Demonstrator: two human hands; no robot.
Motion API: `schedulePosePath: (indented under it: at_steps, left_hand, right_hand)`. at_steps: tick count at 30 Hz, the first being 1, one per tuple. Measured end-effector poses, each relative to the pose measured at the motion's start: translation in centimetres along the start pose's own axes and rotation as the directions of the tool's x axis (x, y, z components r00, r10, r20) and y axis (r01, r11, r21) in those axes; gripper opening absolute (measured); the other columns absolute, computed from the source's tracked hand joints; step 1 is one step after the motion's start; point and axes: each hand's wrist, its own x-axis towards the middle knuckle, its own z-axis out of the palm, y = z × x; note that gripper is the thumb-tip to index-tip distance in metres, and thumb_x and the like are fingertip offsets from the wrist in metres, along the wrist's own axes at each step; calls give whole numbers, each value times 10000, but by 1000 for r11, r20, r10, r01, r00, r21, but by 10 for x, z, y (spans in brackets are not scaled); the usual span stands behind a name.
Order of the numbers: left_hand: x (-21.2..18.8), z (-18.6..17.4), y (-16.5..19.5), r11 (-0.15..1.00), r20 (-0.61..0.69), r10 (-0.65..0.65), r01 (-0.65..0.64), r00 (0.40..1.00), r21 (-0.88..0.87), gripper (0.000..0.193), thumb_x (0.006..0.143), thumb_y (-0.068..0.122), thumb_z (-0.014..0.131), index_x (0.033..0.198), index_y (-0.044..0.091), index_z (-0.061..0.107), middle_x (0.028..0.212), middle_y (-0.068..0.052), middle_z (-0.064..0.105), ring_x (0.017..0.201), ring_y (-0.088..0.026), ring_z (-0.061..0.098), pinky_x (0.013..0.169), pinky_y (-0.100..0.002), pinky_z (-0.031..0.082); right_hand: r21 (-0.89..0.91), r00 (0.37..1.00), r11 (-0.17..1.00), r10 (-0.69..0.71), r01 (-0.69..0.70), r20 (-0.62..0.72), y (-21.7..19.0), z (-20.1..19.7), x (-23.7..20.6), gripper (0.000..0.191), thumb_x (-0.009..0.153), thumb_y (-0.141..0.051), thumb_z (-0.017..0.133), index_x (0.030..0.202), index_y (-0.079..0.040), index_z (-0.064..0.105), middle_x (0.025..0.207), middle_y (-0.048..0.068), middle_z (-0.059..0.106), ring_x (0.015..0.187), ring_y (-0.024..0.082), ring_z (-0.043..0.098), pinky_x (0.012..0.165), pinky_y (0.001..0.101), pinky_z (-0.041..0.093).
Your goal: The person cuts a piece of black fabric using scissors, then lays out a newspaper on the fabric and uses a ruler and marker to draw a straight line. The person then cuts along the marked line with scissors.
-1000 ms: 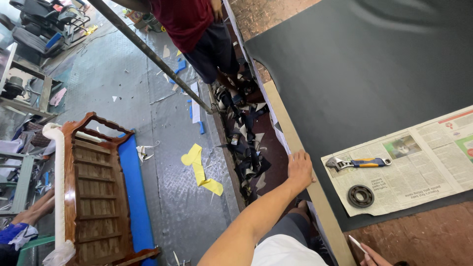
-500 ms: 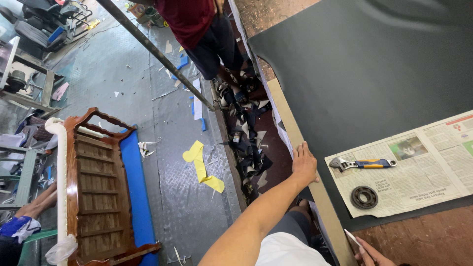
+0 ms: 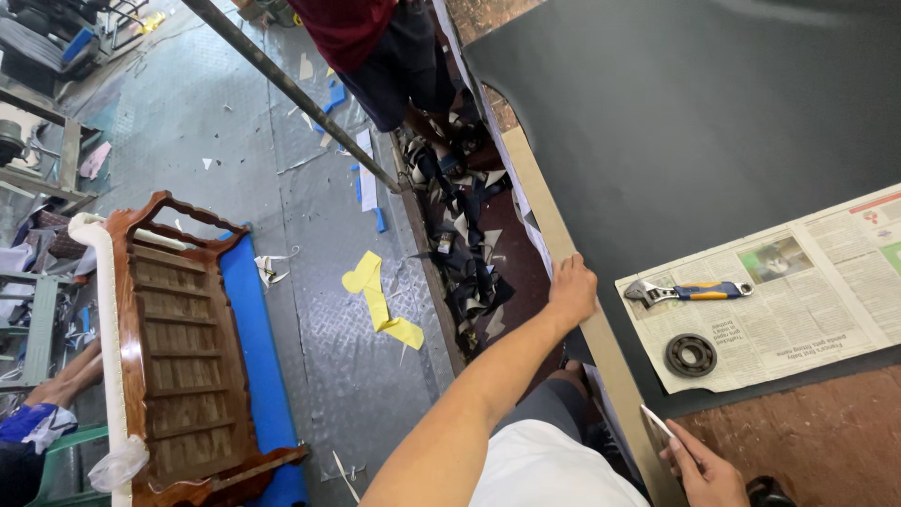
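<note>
A wide dark sheet (image 3: 713,122) covers most of the surface (image 3: 817,441), whose bare brown wood shows at the lower right. On the floor to the left stands a carved wooden bench frame (image 3: 178,347) against a blue pad (image 3: 253,329), with yellow scraps (image 3: 380,300) and a heap of dark offcuts (image 3: 465,263) nearby; another person in a red shirt (image 3: 352,28) stands at the top. A long pale strip (image 3: 582,310) runs along the sheet's near edge. The left hand (image 3: 571,289) rests on this strip, fingers curled over its edge. A newspaper (image 3: 798,282) lies on the sheet, carrying a wrench (image 3: 690,292) and a round bearing (image 3: 691,355). The right hand (image 3: 704,474) pinches a small pale blade (image 3: 654,421) at the strip's lower end.
</note>
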Motion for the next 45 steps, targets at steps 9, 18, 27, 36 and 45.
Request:
schedulePosePath:
  at_steps: [9,18,27,36,45]
  left_hand:
    - [22,12,-50,938,-204,193,-242,960,-249,344,671,202,856,967,53,765,1190,-106,657,1183,-296,611,1041,-429,426]
    - [55,-29,-69,996,4,30,-29,1000,-81,1307,454,546,954,1487,-23,393,1578,-254,297,1485,-389,265,1223,-567,180]
    - [83,-19,-88,996,227,-81,88,970,-18,1656,434,764,892,1550,-166,98,1658,-343,44,1558,-444,6,1218,-612,34]
    - [88,-10,-91,995,164,-36,51,986,-90,1611,435,754,885,1542,-173,171,1656,-335,121,1563,-448,72,1229,-616,79]
    - [72,-29,-100,992,172,-69,85,983,-91,1485,455,695,890,1508,-150,274,1653,-292,195,1570,-412,160,1237,-592,208]
  right_hand:
    - [31,998,998,-57,56,11,-26,7,17,418,1005,-183,611,1416,-141,675,866,108,792,743,132,617,711,304,507]
    - [-41,956,955,-293,294,18,-142,26,74,401,966,-208,634,1361,-177,693,852,65,790,701,109,653,700,275,552]
    - [-10,954,956,-291,292,68,-186,44,177,457,985,-177,604,1438,-231,633,913,54,789,734,136,642,739,300,560]
    - [-182,931,917,-365,355,-24,-193,65,206,487,980,-109,625,1440,-272,631,944,82,829,714,125,732,732,290,583]
    - [-175,860,843,-495,509,123,-198,85,240,474,1020,-107,613,1485,-193,640,818,132,757,625,158,642,647,294,545]
